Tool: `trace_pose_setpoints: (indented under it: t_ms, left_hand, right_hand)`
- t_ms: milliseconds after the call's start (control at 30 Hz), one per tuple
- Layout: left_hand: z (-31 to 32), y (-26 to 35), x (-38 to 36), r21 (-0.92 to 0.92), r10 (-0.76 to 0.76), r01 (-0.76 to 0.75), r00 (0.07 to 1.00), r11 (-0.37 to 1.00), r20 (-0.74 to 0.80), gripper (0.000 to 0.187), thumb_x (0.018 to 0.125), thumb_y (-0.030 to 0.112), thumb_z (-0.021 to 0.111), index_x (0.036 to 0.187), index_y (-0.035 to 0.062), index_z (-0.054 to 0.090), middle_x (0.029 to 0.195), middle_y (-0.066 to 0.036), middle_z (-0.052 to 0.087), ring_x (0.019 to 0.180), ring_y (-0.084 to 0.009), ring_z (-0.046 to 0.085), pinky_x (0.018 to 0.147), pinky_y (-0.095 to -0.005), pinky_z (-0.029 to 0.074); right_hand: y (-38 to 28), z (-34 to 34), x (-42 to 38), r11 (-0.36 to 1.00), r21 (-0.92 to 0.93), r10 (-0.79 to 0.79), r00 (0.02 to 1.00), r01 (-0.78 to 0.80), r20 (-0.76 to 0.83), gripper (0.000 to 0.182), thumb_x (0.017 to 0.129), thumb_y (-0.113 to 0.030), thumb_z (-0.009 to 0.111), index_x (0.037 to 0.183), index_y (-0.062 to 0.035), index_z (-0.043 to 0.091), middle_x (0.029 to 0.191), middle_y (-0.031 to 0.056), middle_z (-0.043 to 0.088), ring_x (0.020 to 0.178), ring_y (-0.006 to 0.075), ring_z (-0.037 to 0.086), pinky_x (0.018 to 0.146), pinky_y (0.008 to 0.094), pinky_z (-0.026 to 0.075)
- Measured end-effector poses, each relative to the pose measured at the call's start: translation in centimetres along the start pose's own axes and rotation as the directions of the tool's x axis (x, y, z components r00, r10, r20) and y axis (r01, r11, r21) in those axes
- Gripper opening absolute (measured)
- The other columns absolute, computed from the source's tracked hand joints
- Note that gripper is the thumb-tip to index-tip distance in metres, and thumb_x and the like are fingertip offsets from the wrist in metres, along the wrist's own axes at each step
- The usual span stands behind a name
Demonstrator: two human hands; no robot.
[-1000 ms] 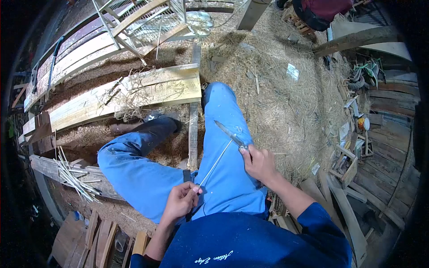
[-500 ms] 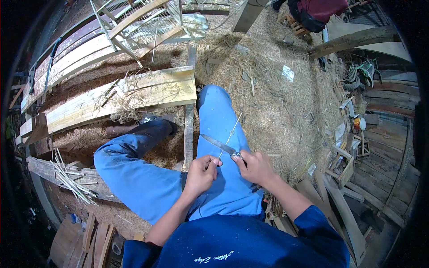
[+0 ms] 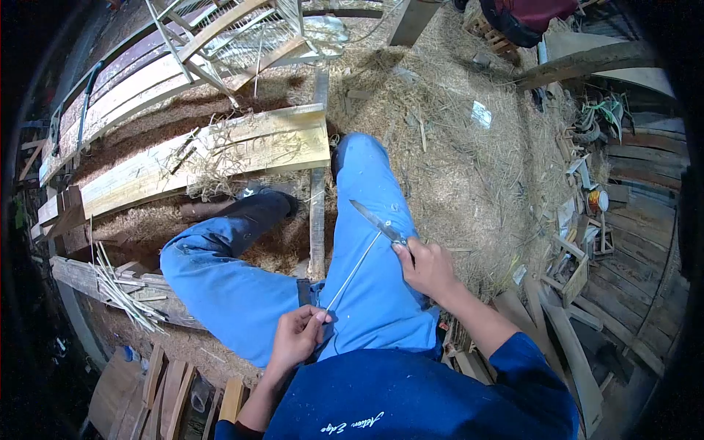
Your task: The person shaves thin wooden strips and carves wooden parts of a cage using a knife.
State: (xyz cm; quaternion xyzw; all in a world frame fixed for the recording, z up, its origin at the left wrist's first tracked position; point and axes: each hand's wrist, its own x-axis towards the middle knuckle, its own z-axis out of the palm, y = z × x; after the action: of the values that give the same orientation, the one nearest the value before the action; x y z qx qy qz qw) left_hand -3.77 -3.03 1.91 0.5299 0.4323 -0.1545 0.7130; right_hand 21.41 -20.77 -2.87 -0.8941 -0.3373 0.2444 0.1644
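My right hand point(image 3: 431, 270) is closed around the handle of a knife point(image 3: 371, 219), its blade pointing up and left over my thigh. A thin pale stick point(image 3: 353, 273) slants across the blue trousers. Its lower end is pinched between the thumb and fingers of my left hand point(image 3: 299, 337), near my lap. The stick's upper end meets the blade close to the handle. Whether the edge bites into the stick cannot be made out.
A bundle of thin sticks point(image 3: 123, 286) lies on a plank at the left. Beyond my legs is a wide board point(image 3: 286, 143) strewn with shavings, with a slatted wooden frame point(image 3: 220, 37) behind it. Straw and shavings cover the ground. A person's dark red garment point(image 3: 539, 15) shows at the top right.
My left hand has drawn down and left with the stick, so more of it shows between the hands. The knife hand has shifted slightly right and up.
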Motion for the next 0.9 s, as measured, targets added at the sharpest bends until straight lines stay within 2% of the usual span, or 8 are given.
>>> trace_pose_setpoints:
  t_ms: [100, 167, 300, 433, 600, 700, 800, 900]
  left_hand:
    - [1.5, 0.8, 2.3, -0.068, -0.014, 0.018, 0.998, 0.998, 0.06, 0.027, 0.108, 0.025, 0.061, 0.102, 0.0004, 0.071, 0.063, -0.001, 0.06, 0.049, -0.0054, 0.049, 0.046, -0.0241, 0.036]
    - [3.3, 1.9, 5.0, -0.089, 0.043, -0.033, 0.993, 0.995, 0.108, 0.028, 0.108, 0.025, 0.06, 0.105, 0.0, 0.071, 0.063, -0.002, 0.061, 0.045, -0.0058, 0.048, 0.043, -0.0243, 0.037]
    - [6.2, 5.3, 8.6, -0.131, 0.056, -0.044, 0.994, 0.99, 0.09, 0.025, 0.109, 0.019, 0.057, 0.104, -0.0012, 0.07, 0.062, -0.003, 0.061, 0.045, -0.0066, 0.048, 0.043, -0.0252, 0.037]
    - [6.6, 4.1, 10.0, -0.08, 0.101, -0.095, 0.992, 0.992, 0.07, 0.024, 0.109, 0.018, 0.055, 0.104, -0.0009, 0.07, 0.063, -0.003, 0.062, 0.047, -0.006, 0.048, 0.043, -0.0257, 0.037]
    - [4.3, 2.5, 6.9, -0.1, 0.107, -0.095, 0.987, 0.99, 0.122, 0.025, 0.109, 0.02, 0.056, 0.103, 0.0001, 0.07, 0.063, -0.001, 0.061, 0.051, -0.0055, 0.05, 0.045, -0.0258, 0.036]
    - [2.2, 1.5, 4.2, -0.147, 0.016, 0.007, 0.988, 0.989, 0.156, 0.026, 0.109, 0.023, 0.058, 0.103, 0.0003, 0.07, 0.063, -0.001, 0.061, 0.051, -0.0053, 0.05, 0.046, -0.0251, 0.036]
    - [0.2, 0.2, 2.1, -0.161, 0.056, -0.029, 0.985, 0.987, 0.164, 0.027, 0.109, 0.025, 0.059, 0.104, 0.0007, 0.07, 0.063, -0.002, 0.061, 0.048, -0.0053, 0.048, 0.043, -0.0236, 0.034]
    - [-1.0, -0.1, 1.0, -0.122, -0.066, 0.086, 0.985, 0.989, 0.16, 0.027, 0.11, 0.023, 0.056, 0.105, 0.0008, 0.07, 0.063, -0.003, 0.063, 0.043, -0.0055, 0.045, 0.041, -0.0227, 0.033]
  right_hand:
    - [-0.4, -0.4, -0.1, 0.998, 0.065, -0.002, 1.0, 0.001, 0.012, 0.041, 0.102, -0.04, 0.061, 0.082, -0.0039, 0.063, 0.059, 0.0263, 0.062, 0.058, 0.0486, 0.067, 0.055, 0.0587, 0.053]
    - [-0.2, -0.2, -0.4, 0.993, 0.091, -0.073, 0.997, 0.073, 0.002, 0.041, 0.102, -0.039, 0.061, 0.081, -0.0034, 0.062, 0.059, 0.0262, 0.061, 0.058, 0.0485, 0.066, 0.054, 0.059, 0.052]
    - [-0.1, -0.6, -0.8, 0.994, 0.063, -0.094, 0.994, 0.09, 0.055, 0.04, 0.102, -0.039, 0.061, 0.082, -0.0037, 0.063, 0.059, 0.0263, 0.061, 0.059, 0.0484, 0.066, 0.055, 0.0588, 0.053]
    - [-0.2, -0.8, -0.9, 0.993, 0.096, -0.076, 0.994, 0.068, 0.084, 0.04, 0.103, -0.041, 0.061, 0.085, -0.0048, 0.064, 0.061, 0.0265, 0.062, 0.061, 0.0495, 0.067, 0.057, 0.059, 0.053]
    - [-0.1, -0.6, -0.7, 0.997, 0.078, 0.007, 0.997, -0.013, 0.083, 0.04, 0.103, -0.041, 0.06, 0.085, -0.0051, 0.065, 0.062, 0.0268, 0.063, 0.063, 0.0504, 0.067, 0.058, 0.0597, 0.053]
    - [0.2, -0.3, -0.5, 0.997, 0.074, -0.036, 0.999, 0.034, 0.018, 0.039, 0.103, -0.034, 0.062, 0.079, -0.0028, 0.06, 0.057, 0.0249, 0.058, 0.057, 0.0482, 0.063, 0.055, 0.0565, 0.049]
    - [0.1, -0.3, -0.2, 0.999, 0.041, -0.005, 0.999, 0.004, 0.037, 0.042, 0.103, -0.041, 0.059, 0.083, -0.0044, 0.063, 0.062, 0.0275, 0.063, 0.063, 0.0503, 0.067, 0.059, 0.0599, 0.054]
    - [-0.2, -0.1, 0.1, 0.999, 0.034, -0.009, 1.0, 0.01, -0.005, 0.042, 0.103, -0.04, 0.059, 0.082, -0.0041, 0.062, 0.061, 0.0271, 0.063, 0.062, 0.05, 0.067, 0.058, 0.0597, 0.053]
